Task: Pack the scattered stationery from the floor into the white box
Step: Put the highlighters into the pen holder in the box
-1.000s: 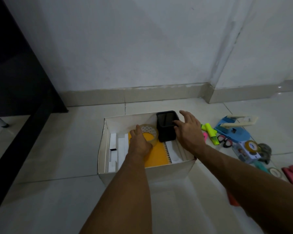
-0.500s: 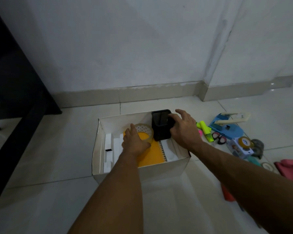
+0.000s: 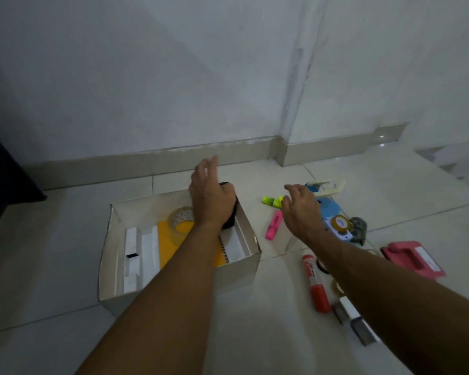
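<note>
The white box (image 3: 106, 255) sits open on the tiled floor. Inside lie a yellow spiral notebook (image 3: 171, 249), a clear tape roll (image 3: 178, 219) and a black holder (image 3: 231, 213) at the far right corner. My left hand (image 3: 210, 197) rests over the black holder with its fingers stretched out and apart. My right hand (image 3: 301, 209) is outside the box, open and spread just above the yellow highlighter (image 3: 271, 200). A pink highlighter (image 3: 273, 226) lies right beside it on the floor.
To the right of the box lie a red marker (image 3: 316, 286), a pink hole punch (image 3: 412, 259), a blue tape dispenser (image 3: 328, 207), a packed tape roll (image 3: 339, 225), staple boxes (image 3: 355, 322) and loose tape rings (image 3: 337, 288). Dark furniture (image 3: 0, 171) stands at the left; the wall is behind.
My left hand left the tape roll and shifted right onto the black holder. My right hand let go of the holder and moved right, out of the box, to the highlighters.
</note>
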`<action>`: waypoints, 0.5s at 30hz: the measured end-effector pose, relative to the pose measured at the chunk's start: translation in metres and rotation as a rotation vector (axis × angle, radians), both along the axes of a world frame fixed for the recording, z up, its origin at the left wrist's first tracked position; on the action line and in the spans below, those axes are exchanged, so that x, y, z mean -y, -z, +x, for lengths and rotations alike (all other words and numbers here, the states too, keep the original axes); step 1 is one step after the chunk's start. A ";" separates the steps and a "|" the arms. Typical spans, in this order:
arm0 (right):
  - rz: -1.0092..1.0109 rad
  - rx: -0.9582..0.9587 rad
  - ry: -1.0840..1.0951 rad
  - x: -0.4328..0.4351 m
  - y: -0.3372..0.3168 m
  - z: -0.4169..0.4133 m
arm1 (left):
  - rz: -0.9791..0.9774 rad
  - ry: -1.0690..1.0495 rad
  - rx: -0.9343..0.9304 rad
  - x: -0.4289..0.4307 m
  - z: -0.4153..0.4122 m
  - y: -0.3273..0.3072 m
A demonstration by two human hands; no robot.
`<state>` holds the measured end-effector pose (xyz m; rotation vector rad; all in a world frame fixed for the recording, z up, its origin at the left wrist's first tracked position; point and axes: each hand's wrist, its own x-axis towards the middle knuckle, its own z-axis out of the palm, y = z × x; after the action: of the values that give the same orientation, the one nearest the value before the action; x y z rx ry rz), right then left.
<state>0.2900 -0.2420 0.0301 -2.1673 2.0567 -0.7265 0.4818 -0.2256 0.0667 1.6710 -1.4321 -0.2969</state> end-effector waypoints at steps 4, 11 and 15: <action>0.068 -0.104 0.118 -0.006 0.002 -0.048 | -0.009 0.193 0.106 0.004 -0.051 0.001; 0.183 -0.116 0.181 -0.026 0.009 -0.121 | 0.118 0.438 0.217 0.007 -0.124 0.033; 0.261 -0.133 0.244 -0.039 0.017 -0.160 | 0.247 0.458 0.261 0.010 -0.157 0.051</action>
<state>0.1302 -0.2032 0.0130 -1.8919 2.3569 -0.3123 0.3249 -0.2354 0.0159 1.5984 -2.0458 -0.5430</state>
